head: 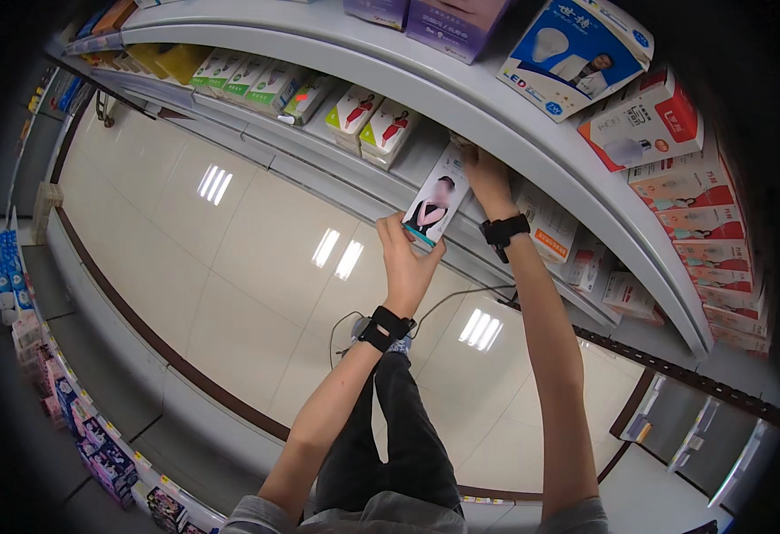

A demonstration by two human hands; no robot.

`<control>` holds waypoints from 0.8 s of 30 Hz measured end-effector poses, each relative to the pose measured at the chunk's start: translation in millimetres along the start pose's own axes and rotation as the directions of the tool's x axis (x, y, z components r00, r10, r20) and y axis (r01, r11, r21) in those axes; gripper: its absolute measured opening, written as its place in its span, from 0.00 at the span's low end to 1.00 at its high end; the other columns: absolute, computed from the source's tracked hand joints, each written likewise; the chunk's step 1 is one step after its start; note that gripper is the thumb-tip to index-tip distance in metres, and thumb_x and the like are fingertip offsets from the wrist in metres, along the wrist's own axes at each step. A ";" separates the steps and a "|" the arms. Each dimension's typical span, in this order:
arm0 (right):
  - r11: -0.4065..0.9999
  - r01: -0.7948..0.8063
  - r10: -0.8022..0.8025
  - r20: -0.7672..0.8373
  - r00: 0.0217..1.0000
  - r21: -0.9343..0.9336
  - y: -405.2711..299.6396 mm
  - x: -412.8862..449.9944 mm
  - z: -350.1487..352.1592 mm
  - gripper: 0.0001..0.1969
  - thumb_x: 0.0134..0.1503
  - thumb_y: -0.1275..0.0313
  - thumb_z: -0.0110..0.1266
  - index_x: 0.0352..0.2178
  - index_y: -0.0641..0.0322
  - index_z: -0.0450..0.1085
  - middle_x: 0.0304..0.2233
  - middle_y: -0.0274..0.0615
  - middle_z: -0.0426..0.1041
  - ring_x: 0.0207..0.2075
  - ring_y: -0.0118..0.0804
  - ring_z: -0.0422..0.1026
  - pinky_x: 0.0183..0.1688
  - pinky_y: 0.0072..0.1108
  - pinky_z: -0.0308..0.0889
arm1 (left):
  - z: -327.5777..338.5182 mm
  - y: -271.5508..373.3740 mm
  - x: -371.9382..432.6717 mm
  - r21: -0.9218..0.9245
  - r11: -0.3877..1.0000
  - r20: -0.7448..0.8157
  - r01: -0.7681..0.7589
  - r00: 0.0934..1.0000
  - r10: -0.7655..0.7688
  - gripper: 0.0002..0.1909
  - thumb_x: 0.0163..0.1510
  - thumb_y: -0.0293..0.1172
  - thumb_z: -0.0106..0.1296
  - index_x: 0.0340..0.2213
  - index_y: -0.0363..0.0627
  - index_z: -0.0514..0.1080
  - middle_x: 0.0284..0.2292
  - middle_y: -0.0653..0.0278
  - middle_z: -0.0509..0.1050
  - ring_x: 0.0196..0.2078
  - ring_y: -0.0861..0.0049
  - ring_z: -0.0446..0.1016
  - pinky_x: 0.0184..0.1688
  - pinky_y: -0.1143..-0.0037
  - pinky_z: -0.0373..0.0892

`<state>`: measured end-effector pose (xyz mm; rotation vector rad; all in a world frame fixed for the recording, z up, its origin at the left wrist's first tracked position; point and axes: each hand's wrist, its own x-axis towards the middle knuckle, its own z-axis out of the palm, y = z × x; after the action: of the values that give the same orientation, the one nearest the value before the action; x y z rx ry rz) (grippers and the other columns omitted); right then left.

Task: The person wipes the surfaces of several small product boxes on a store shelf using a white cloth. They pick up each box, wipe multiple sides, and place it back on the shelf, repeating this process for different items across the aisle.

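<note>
My left hand grips the near end of a white carton printed with a figure in dark clothes and a teal stripe along its end. The carton's far end reaches under the upper shelf, over the lower shelf. My right hand reaches in beside the far end of that carton. Its fingertips are partly hidden below the upper shelf's edge, so what they touch is unclear. Left of the carton stand white-and-green boxes showing a figure in red. To the right of my right hand is a white-and-orange box.
On the upper shelf stand a blue-and-white LED bulb box, a red-and-white bulb box and several stacked cartons. A cable runs near my legs above the tiled floor. Opposite stands a stocked shelf unit.
</note>
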<state>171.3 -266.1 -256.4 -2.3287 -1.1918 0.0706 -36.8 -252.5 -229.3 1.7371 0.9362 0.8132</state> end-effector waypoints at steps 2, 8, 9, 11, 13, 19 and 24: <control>0.992 0.091 -0.088 -0.041 0.995 0.087 -7.4 -16.9 3.0 0.15 0.57 0.73 0.44 0.43 0.62 0.72 0.35 0.56 0.73 0.36 0.56 0.72 0.40 0.37 0.67 | 0.1 -4.8 -2.9 0.012 1.000 0.006 -0.003 1.000 0.003 0.29 0.37 0.22 0.65 0.41 0.34 0.61 0.36 0.57 0.59 0.33 0.69 0.62 0.35 0.74 0.65; 0.938 0.277 -0.288 0.020 0.958 0.206 -88.5 -76.0 -11.3 0.20 0.49 0.81 0.50 0.45 0.58 0.73 0.36 0.50 0.68 0.39 0.51 0.69 0.45 0.32 0.67 | -25.7 -17.1 -2.3 0.029 0.998 -0.003 0.060 0.998 -0.060 0.30 0.37 0.22 0.65 0.42 0.35 0.62 0.36 0.58 0.59 0.32 0.71 0.62 0.34 0.74 0.65; 0.973 0.163 -0.173 0.051 0.984 0.163 -74.2 -56.5 -12.1 0.16 0.53 0.78 0.48 0.44 0.60 0.73 0.35 0.52 0.70 0.38 0.51 0.71 0.43 0.32 0.67 | -24.0 -12.2 1.3 0.026 0.998 -0.003 0.058 0.998 -0.058 0.30 0.37 0.22 0.65 0.42 0.35 0.62 0.36 0.58 0.59 0.32 0.71 0.62 0.34 0.74 0.65; 0.996 0.058 -0.057 0.007 0.998 -0.072 -20.3 -23.3 -19.0 0.14 0.58 0.74 0.45 0.44 0.61 0.72 0.34 0.54 0.74 0.36 0.52 0.73 0.41 0.34 0.68 | -7.6 2.2 1.6 -0.012 0.999 0.006 -0.031 1.000 0.031 0.29 0.38 0.23 0.65 0.42 0.36 0.62 0.35 0.58 0.59 0.31 0.71 0.61 0.34 0.74 0.65; 0.970 0.060 -0.076 -0.061 0.995 -0.234 8.4 -9.1 -10.6 0.14 0.59 0.73 0.43 0.45 0.62 0.72 0.34 0.54 0.75 0.36 0.55 0.74 0.40 0.36 0.69 | -0.7 1.5 0.6 -0.025 0.999 0.010 -0.021 1.000 0.021 0.29 0.38 0.23 0.65 0.41 0.36 0.62 0.35 0.58 0.59 0.31 0.71 0.61 0.34 0.74 0.65; 0.934 0.128 -0.168 0.094 0.981 0.334 -98.1 -86.0 -32.7 0.17 0.51 0.83 0.48 0.42 0.60 0.74 0.37 0.48 0.66 0.42 0.50 0.67 0.47 0.34 0.64 | -9.8 -8.5 -0.2 0.026 0.999 -0.042 0.037 0.998 -0.036 0.29 0.37 0.22 0.65 0.41 0.35 0.62 0.36 0.56 0.59 0.32 0.68 0.62 0.35 0.73 0.65; 0.873 0.013 -0.098 0.149 0.984 0.488 -78.2 -103.8 -75.7 0.19 0.50 0.86 0.49 0.43 0.61 0.74 0.38 0.45 0.68 0.39 0.42 0.69 0.43 0.26 0.66 | 11.5 -3.9 7.9 0.007 0.999 -0.074 -0.039 0.997 0.039 0.30 0.37 0.22 0.65 0.41 0.32 0.61 0.36 0.51 0.61 0.36 0.61 0.62 0.36 0.71 0.65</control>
<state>70.4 -340.5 -173.4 -1.8687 -1.1586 0.5013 -24.1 -249.7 -235.7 1.7450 0.9568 0.9063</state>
